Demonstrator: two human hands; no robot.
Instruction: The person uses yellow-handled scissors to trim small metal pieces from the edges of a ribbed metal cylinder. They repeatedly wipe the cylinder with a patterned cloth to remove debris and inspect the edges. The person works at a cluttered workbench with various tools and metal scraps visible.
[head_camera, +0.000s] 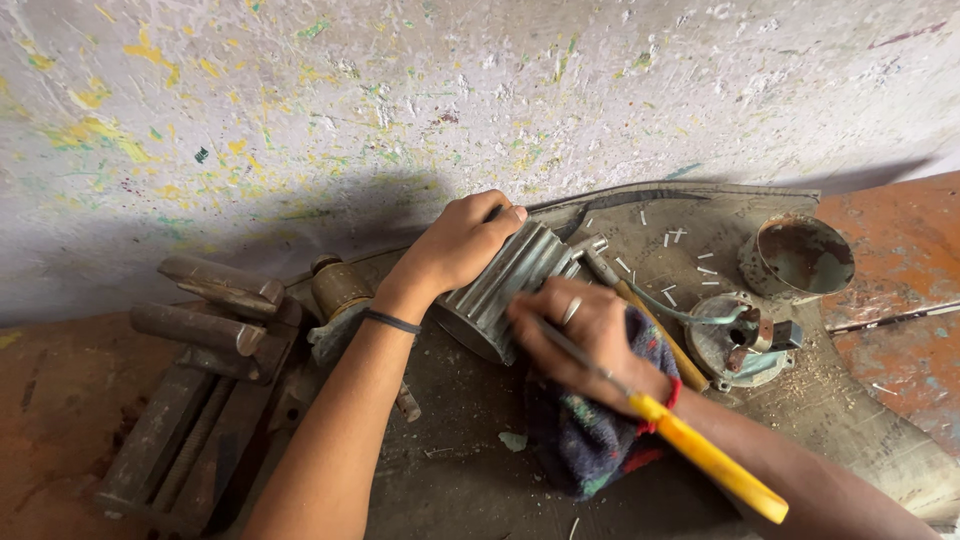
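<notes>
Your left hand (462, 243) clenches the ribbed motor housing (505, 285) steady while your right hand (590, 335), gripping the yellow-handled screwdriver (690, 445), works at it; next likely needs firm bracing.

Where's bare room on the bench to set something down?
Free: dark patch between left forearm and cloth; strip below the end cover. Crowded: around the finned housing, both hands, vise, can.

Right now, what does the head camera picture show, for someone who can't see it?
Two bare hands work on a ribbed grey metal housing on a dusty bench: the left hand steadies it, and the right hand holds a dark cloth and a yellow-handled tool. A rusty vise sits left.
</notes>
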